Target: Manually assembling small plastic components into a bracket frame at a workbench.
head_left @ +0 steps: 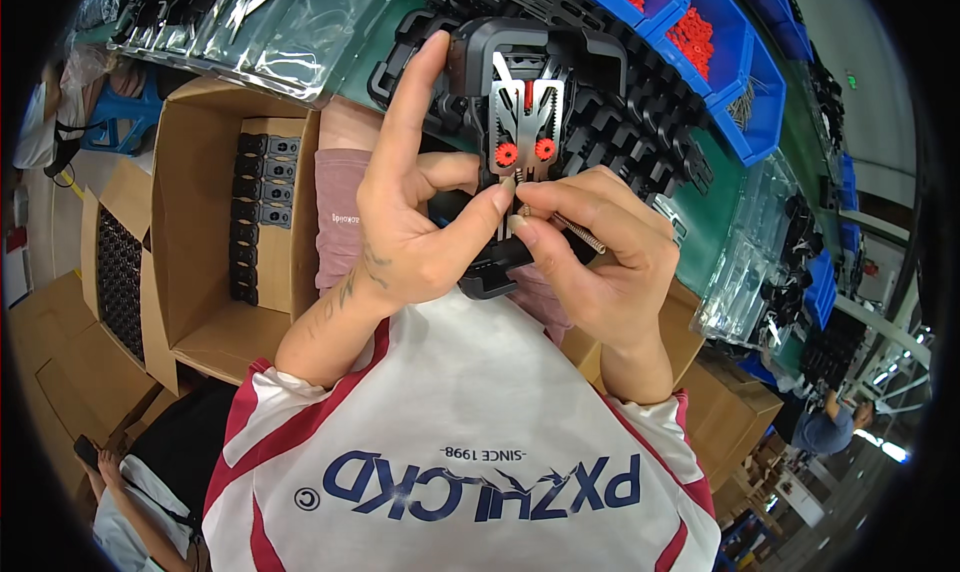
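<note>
A black plastic housing (590, 57) lies in front of me, with a toothed metal plate (528, 122) and two small red gears (507, 155) inside it. My left hand (415, 207) grips the housing from its left side, index finger stretched along the edge. Its thumb presses down in the middle, just below the gears, beside a small coil spring (519, 176). From the right, my right hand (610, 237) pinches at the lower end of that spring with thumb and index finger. Another coil spring (580, 234) sticks out of the same hand, under its fingers.
Rows of black plastic housings (640, 122) cover the green bench beyond. Blue bins (735, 62) at the far right hold red parts and springs. Left of me stands an open cardboard box (205, 312) with black parts inside. Clear plastic bags (300, 52) lie at the far left.
</note>
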`<state>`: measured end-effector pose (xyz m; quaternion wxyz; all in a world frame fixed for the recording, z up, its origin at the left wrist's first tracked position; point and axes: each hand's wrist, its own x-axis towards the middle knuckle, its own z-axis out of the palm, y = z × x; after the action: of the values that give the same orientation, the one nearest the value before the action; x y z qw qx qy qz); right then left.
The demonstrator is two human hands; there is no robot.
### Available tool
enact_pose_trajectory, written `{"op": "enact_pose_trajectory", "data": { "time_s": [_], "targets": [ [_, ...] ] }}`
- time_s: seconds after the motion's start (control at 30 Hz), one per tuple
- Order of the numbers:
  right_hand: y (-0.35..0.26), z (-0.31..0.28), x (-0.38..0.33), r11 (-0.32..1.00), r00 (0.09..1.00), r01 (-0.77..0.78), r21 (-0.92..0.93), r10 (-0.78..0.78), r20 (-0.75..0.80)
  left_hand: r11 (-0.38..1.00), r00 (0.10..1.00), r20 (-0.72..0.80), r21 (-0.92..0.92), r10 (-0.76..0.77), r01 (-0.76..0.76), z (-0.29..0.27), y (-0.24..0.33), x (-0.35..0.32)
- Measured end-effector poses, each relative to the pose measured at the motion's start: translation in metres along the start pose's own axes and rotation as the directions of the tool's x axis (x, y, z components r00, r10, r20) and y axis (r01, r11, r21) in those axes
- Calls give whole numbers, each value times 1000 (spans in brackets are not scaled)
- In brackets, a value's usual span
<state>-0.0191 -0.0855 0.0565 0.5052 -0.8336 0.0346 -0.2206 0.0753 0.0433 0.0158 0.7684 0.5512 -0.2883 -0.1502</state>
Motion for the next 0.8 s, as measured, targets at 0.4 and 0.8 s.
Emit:
{"op": "enact_pose_trajectory", "data": {
  "time_s": [0.4,0.8],
  "targets": [
    [-4,-8,-9,866,969,-18,500,138,-203,960,989,13,-237,-147,146,-5,5,3],
    [-7,0,-3,951,963,-127,281,186,-196,976,991,53,-178,-121,128,-7,4,3]
  ]
}}
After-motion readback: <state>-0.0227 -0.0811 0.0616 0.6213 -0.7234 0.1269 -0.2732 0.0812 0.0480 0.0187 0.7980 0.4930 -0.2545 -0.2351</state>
